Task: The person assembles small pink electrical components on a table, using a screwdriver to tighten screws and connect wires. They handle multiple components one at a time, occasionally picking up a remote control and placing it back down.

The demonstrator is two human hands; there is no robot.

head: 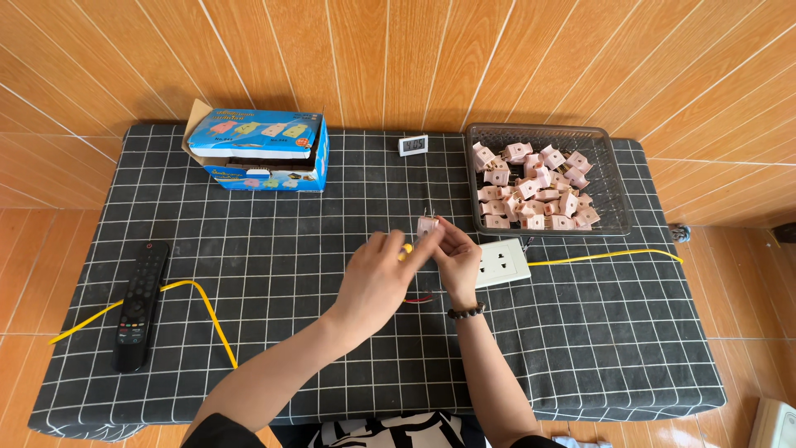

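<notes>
Pink plug [427, 225] at frame centre, pinched between fingertips of right hand [458, 259]; left hand [375, 278] closed on small yellow-tipped tool [405, 251]. Plug looks light, rigid plastic, smooth; grip body sides, clear of metal prongs.

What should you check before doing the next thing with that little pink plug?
1. Plug held in the right hand: ok.
2. Left hand has its yellow-handled tool at the plug: ok; the tip is hidden.
3. Socket lies flat beside the right hand: ok.
4. Yellow cable joins the socket: cannot tell, the joint is hidden.
5. Basket of pink plugs within reach: probably ok.
6. Remote lies apart from the hands: ok.
</notes>
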